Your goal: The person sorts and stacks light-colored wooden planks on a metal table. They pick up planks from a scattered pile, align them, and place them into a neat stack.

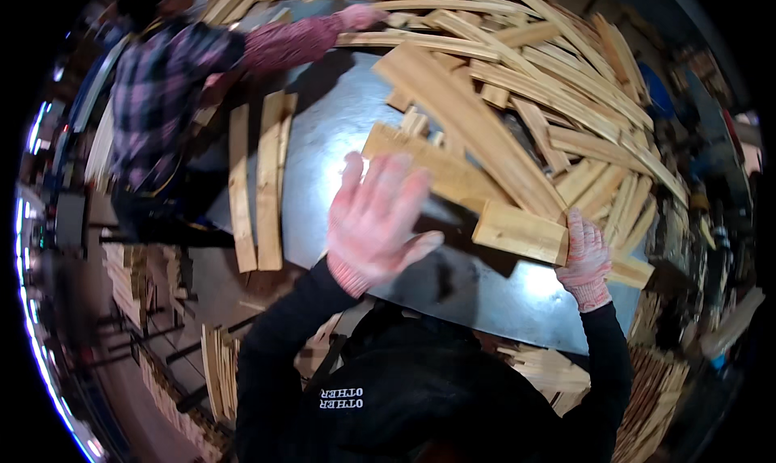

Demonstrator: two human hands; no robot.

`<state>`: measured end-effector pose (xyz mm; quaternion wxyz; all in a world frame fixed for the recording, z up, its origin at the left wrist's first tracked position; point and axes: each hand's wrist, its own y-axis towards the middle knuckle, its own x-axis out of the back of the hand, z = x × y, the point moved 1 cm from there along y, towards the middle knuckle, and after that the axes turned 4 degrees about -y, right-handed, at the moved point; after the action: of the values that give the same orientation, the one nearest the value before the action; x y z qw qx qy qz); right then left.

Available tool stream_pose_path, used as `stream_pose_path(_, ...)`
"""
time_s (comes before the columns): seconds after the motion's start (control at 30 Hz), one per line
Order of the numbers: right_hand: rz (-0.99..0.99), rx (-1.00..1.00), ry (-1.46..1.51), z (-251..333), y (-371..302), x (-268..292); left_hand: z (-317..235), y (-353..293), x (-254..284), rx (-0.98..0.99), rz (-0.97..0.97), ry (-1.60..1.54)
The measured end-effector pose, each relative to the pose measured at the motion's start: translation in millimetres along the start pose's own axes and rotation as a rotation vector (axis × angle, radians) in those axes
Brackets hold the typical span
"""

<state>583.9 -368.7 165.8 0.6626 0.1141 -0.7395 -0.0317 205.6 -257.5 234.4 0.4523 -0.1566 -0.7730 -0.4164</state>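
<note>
My left hand (377,219), in a pale pink knit glove, hovers over the metal table (323,131). Its fingers are spread and it holds nothing. My right hand (585,257), gloved alike, grips the right end of a short wooden board (521,232). That board is held at a slight tilt over the table's near edge. Just beyond my left hand lies a wide plank (432,169), partly covered by the hand. A longer plank (469,119) slants from the upper middle down toward my right hand. My right fingers partly hide behind the short board.
A jumbled heap of wooden strips (566,83) covers the table's far right. At the left, a co-worker in a plaid shirt (158,91) reaches a gloved hand (361,15) to the heap. Several slats (269,180) overhang the table's left edge. Stacked wood (659,390) stands at lower right.
</note>
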Motion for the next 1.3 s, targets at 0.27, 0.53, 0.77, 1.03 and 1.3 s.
stream_pose_path(0.27, -0.169, 0.486, -0.122, 28, 75, 19, 48, -58, -29, -0.005, -0.053, 0.280)
stream_pose_path(0.53, 0.230, 0.451, 0.116, 69, 129, 35, 84, -83, -9, 0.134, 0.073, 0.161)
stream_pose_path(0.77, -0.151, 0.204, 0.148, 3, 103, -16, 130, -210, 19, 0.624, 0.206, 0.344)
stream_pose_path(1.03, -0.127, 0.434, -0.072, 6, 90, -36, 153, -231, -37, 1.249, 0.398, 0.313)
stream_pose_path(1.3, 0.009, 0.354, -0.048, 19, 103, -34, 158, -239, -65, 1.315, 0.487, -0.031)
